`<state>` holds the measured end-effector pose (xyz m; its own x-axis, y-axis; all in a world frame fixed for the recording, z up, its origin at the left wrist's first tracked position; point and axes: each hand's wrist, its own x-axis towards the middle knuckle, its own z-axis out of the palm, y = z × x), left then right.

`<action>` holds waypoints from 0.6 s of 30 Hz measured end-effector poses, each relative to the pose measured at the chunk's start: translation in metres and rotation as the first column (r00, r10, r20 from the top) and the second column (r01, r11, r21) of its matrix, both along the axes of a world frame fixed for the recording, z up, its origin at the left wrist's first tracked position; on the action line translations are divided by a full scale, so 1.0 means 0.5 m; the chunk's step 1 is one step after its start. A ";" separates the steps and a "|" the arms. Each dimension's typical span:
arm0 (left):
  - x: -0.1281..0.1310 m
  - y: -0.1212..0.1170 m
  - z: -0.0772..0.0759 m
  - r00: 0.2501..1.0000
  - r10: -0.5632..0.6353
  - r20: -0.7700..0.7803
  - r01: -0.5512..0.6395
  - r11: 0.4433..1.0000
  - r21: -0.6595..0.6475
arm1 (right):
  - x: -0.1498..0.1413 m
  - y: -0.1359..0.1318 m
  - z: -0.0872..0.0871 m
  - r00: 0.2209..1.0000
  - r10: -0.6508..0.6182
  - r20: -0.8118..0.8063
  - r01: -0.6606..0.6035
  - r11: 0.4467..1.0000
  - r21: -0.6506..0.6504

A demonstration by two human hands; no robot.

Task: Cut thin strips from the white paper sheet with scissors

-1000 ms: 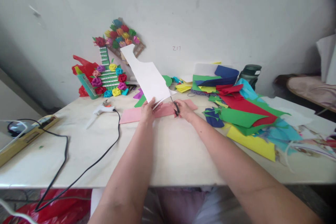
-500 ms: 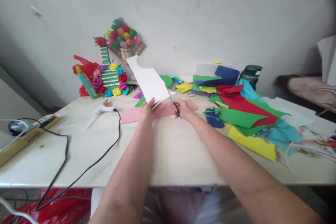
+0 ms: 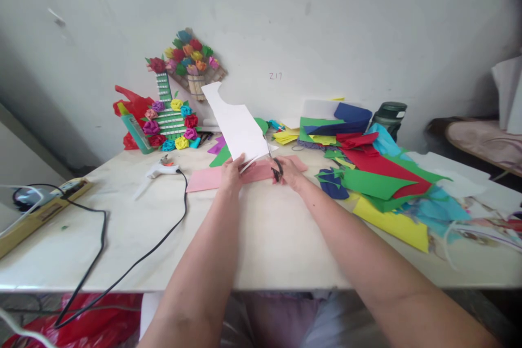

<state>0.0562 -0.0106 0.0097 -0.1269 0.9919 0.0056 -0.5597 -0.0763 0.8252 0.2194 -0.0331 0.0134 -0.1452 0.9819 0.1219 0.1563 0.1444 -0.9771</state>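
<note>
Grip of the right hand [image 3: 289,170]: closed on the scissors [image 3: 278,169], fingers at the dark handles, blades pointing away from the body and meeting the sheet's right edge; blade gap too small to tell. Grip of the left hand [image 3: 233,172]: pinched on the near end of the white sheet [image 3: 240,125], probably to steady it close to the blades. Sheet slants up and away, apparently raised above the counter [image 3: 281,244], which would give the lower blade room beneath. Thin white sliver [image 3: 249,163] sticks out between the hands. Under them lies the pink strip [image 3: 206,178], flat, with the green scrap [image 3: 220,155] just beyond its left part. Left of the hands, the glue gun [image 3: 161,171] rests apart from the work, presumably parked there within reach; its black cord [image 3: 186,201] drops over the front edge. Behind it, the glue bottle [image 3: 138,133] leans beside the flower model [image 3: 173,122]. On the right, coloured paper [image 3: 379,168] is heaped loosely, perhaps to leave the middle free for both arms. Flask [image 3: 389,114] stands behind the heap, near the wall.
</note>
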 end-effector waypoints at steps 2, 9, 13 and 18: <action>0.002 -0.002 0.001 1.000 -0.001 -0.002 0.001 1.000 0.001 | 0.004 0.001 -0.002 1.000 0.013 -0.006 -0.013 1.000 -0.007; 0.004 -0.005 0.006 0.999 0.014 0.037 -0.013 1.000 -0.023 | -0.002 -0.001 0.003 0.998 -0.035 -0.046 0.037 0.998 0.044; 0.002 -0.002 0.005 0.999 0.020 0.033 -0.020 1.000 -0.023 | -0.010 0.000 0.007 0.996 -0.077 -0.054 0.080 0.995 0.056; -0.003 0.004 0.000 1.000 0.015 0.022 -0.014 1.000 -0.020 | -0.012 0.021 -0.008 0.993 -0.101 -0.057 0.105 0.993 0.054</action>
<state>0.0548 -0.0085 0.0097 -0.1413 0.9898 -0.0174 -0.5769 -0.0680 0.8140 0.2135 -0.0228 0.0094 -0.0352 0.9825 0.1828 0.1202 0.1857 -0.9752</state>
